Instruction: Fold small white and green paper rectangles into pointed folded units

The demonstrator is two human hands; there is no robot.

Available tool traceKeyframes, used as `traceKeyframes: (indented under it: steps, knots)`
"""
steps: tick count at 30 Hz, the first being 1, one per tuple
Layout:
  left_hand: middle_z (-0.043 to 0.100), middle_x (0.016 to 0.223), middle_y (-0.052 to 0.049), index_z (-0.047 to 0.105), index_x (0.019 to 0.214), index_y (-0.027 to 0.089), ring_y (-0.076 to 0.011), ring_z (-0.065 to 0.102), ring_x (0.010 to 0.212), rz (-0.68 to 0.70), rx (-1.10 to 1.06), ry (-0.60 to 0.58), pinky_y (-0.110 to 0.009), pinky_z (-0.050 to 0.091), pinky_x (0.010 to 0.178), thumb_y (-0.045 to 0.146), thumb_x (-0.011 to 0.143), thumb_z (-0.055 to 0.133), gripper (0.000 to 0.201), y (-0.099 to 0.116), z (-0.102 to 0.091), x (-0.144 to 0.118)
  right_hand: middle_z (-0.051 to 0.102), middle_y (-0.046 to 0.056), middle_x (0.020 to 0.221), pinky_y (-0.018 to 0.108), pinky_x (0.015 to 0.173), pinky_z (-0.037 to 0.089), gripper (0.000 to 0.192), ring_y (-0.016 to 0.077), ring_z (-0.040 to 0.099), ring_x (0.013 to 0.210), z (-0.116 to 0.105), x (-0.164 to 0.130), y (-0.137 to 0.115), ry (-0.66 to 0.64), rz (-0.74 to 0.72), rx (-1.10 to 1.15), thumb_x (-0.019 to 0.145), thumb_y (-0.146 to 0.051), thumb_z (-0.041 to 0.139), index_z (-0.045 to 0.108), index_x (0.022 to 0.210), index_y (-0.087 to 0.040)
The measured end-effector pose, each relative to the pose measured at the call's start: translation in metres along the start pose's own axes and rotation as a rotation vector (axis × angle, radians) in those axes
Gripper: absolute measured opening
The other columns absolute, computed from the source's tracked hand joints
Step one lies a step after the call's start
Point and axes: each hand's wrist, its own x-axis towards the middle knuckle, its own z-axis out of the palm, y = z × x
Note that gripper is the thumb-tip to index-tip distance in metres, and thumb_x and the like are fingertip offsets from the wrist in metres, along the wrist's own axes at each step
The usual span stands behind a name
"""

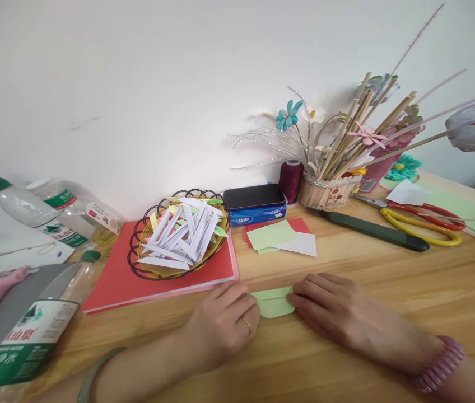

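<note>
A small light green sheet of paper (274, 302) lies on the wooden table with a fold along its far edge. My left hand (226, 322), a ring on one finger, grips its left end with curled fingers. At the right end, my right hand (330, 305) has its fingers pressed together on the paper. Both thumbs are mostly hidden. Beyond the hands, loose green, white and red paper pieces (271, 235) lie in a small pile. A yellow basket with a dark looped rim (136, 267) holds many folded paper strips (182, 232), mostly white.
The basket rests on red paper sheets (111, 280). Plastic bottles (31, 336) and a pink glue gun (0, 291) lie left. Behind are a phone (254, 196), a thread spool (291, 180) and a flower basket (325, 193). A dark green cutter (372, 230) and scissors (422, 226) lie right.
</note>
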Motion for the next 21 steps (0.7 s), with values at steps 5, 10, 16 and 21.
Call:
traceKeyframes:
  steps: [5,10,16,21]
  knots:
    - [0.062,0.070,-0.004,0.060,0.077,0.014,-0.0162,0.056,0.076,-0.155,-0.178,0.015,-0.028,0.050,0.067,0.008,0.081,0.050,0.013,-0.0008,-0.0005,0.0055,0.056,0.004,0.082,0.031,0.065,0.043,0.019,0.0164,0.052,0.073,0.0048,-0.0010,-0.0030,0.002,0.154,0.136,0.092,-0.017,0.040,0.058,0.084,-0.017]
    - [0.064,0.075,-0.004,0.061,0.077,0.016,-0.0168,0.055,0.078,-0.343,-0.366,-0.037,-0.028,0.050,0.067,0.009,0.081,0.053,0.011,-0.0002,-0.0038,0.0077,0.058,0.004,0.083,0.028,0.065,0.045,0.021,0.0149,0.055,0.075,0.0037,0.0029,-0.0036,0.017,0.314,0.321,0.093,-0.020,0.041,0.060,0.082,-0.019]
    - [0.066,0.077,-0.003,0.060,0.074,0.017,-0.0174,0.056,0.080,-0.403,-0.379,-0.014,-0.030,0.050,0.069,0.011,0.080,0.056,0.010,0.0031,-0.0028,0.0044,0.060,0.004,0.085,0.028,0.066,0.047,0.014,0.0157,0.057,0.077,0.0066,0.0009,-0.0032,0.053,0.391,0.429,0.089,-0.019,0.048,0.060,0.082,-0.020]
    - [0.066,0.080,-0.003,0.059,0.072,0.017,-0.0167,0.056,0.081,-0.378,-0.360,-0.008,-0.029,0.050,0.071,0.010,0.080,0.056,0.011,0.0027,-0.0031,0.0019,0.059,0.004,0.083,0.028,0.066,0.046,0.018,0.0156,0.056,0.076,0.0063,-0.0011,-0.0038,0.061,0.361,0.362,0.089,-0.017,0.046,0.059,0.077,-0.020]
